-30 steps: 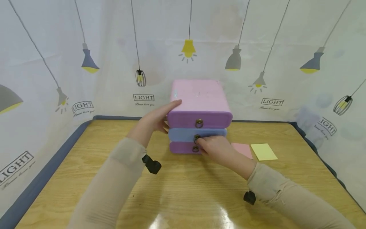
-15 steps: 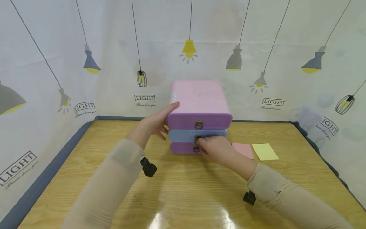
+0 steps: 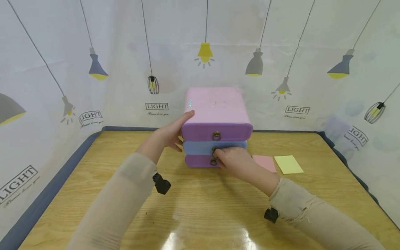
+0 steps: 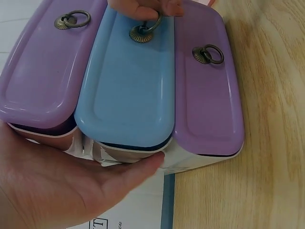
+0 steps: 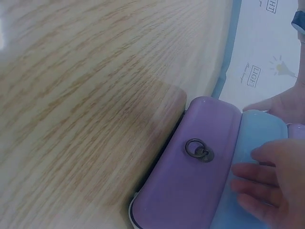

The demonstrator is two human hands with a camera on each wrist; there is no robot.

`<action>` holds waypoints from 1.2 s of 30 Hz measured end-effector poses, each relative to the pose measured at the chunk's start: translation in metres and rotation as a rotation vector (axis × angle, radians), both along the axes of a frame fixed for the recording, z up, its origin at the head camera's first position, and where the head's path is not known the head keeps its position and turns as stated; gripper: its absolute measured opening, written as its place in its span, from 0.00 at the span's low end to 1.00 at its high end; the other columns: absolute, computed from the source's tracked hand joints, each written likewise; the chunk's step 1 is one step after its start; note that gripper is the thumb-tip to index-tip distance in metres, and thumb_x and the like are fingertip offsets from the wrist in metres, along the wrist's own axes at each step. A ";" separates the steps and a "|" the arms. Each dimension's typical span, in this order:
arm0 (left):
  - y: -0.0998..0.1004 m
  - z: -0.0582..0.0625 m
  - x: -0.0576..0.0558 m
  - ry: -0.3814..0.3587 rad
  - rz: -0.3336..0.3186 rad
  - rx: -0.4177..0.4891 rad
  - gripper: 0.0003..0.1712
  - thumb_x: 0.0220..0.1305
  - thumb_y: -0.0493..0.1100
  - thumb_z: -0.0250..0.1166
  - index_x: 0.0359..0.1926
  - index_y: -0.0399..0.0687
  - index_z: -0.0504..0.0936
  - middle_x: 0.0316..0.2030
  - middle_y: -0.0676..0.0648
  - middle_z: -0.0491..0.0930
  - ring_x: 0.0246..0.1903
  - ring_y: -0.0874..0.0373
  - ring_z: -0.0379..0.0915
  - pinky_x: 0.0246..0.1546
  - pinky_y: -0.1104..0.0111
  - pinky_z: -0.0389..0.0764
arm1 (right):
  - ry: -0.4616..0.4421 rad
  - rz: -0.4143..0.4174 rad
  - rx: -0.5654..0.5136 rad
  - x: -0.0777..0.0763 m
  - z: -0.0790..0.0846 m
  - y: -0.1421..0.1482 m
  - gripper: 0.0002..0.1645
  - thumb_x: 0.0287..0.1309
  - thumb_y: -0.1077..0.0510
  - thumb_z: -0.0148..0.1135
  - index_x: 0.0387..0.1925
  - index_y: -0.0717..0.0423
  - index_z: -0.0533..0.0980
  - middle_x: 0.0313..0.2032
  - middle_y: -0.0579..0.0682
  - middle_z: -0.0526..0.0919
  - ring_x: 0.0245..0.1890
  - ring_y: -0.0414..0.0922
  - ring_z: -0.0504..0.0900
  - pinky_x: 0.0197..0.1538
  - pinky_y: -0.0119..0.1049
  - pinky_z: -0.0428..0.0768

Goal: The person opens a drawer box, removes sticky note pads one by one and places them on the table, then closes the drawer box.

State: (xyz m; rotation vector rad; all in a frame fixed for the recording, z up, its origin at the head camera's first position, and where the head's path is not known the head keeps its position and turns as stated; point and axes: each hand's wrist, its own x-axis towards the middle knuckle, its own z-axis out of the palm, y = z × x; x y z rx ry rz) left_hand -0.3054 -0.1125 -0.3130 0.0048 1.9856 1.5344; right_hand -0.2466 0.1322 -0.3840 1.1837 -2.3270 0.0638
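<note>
A small three-drawer cabinet with a pink top (image 3: 217, 104) stands towards the back of the table. Its top drawer (image 3: 198, 132) is purple, the middle drawer (image 3: 197, 147) light blue, the bottom drawer (image 3: 197, 160) purple. All have bronze ring pulls. My left hand (image 3: 165, 137) steadies the cabinet's left side, thumb on the top edge, fingers extended along the side in the left wrist view. With thumb and fingertips my right hand (image 3: 235, 160) pinches the middle drawer's ring pull (image 4: 142, 33). The blue front looks nearly flush with the others.
Right of the cabinet lie a pink sticky-note pad (image 3: 265, 164) and a yellow sticky-note pad (image 3: 289, 164). The wooden table (image 3: 200, 208) ends at a fabric backdrop (image 3: 175, 62) printed with lamps, behind and on both sides.
Almost nothing differs. My left hand has shifted very slightly left along the cabinet's edge, while the right hand keeps its hold on the middle drawer's ring pull.
</note>
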 end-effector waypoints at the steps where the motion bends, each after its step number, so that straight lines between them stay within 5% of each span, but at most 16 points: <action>1: 0.000 0.000 0.000 0.001 0.006 0.003 0.57 0.55 0.82 0.42 0.73 0.48 0.54 0.66 0.33 0.62 0.61 0.28 0.62 0.56 0.38 0.68 | -0.004 0.001 0.001 0.000 0.000 0.000 0.09 0.50 0.62 0.70 0.28 0.53 0.75 0.20 0.44 0.78 0.17 0.40 0.75 0.19 0.33 0.74; 9: 0.001 -0.001 -0.001 -0.010 0.016 0.030 0.56 0.55 0.82 0.44 0.73 0.51 0.54 0.65 0.36 0.63 0.58 0.28 0.64 0.49 0.39 0.74 | -0.013 -0.001 0.010 0.005 0.000 0.002 0.09 0.50 0.63 0.70 0.27 0.53 0.75 0.21 0.44 0.78 0.18 0.40 0.76 0.20 0.33 0.74; 22: 0.003 0.000 -0.003 -0.008 0.017 0.049 0.57 0.56 0.82 0.45 0.75 0.50 0.51 0.67 0.35 0.61 0.61 0.26 0.61 0.51 0.37 0.72 | -0.065 0.004 0.021 -0.001 0.009 0.000 0.10 0.52 0.60 0.70 0.26 0.51 0.74 0.19 0.41 0.76 0.16 0.37 0.71 0.19 0.31 0.71; 31: 0.003 0.003 -0.006 0.167 0.125 0.053 0.61 0.59 0.73 0.54 0.76 0.56 0.27 0.75 0.36 0.42 0.67 0.37 0.55 0.56 0.40 0.69 | -0.123 -0.050 0.012 -0.008 0.012 0.001 0.09 0.52 0.58 0.71 0.26 0.50 0.76 0.18 0.40 0.75 0.16 0.36 0.70 0.19 0.32 0.71; 36: 0.005 0.010 -0.004 0.332 0.118 0.038 0.60 0.62 0.62 0.62 0.76 0.62 0.26 0.76 0.42 0.33 0.72 0.41 0.43 0.63 0.46 0.64 | -0.122 -0.061 0.014 -0.010 0.015 0.001 0.10 0.52 0.56 0.72 0.26 0.49 0.76 0.17 0.40 0.75 0.15 0.37 0.70 0.18 0.33 0.71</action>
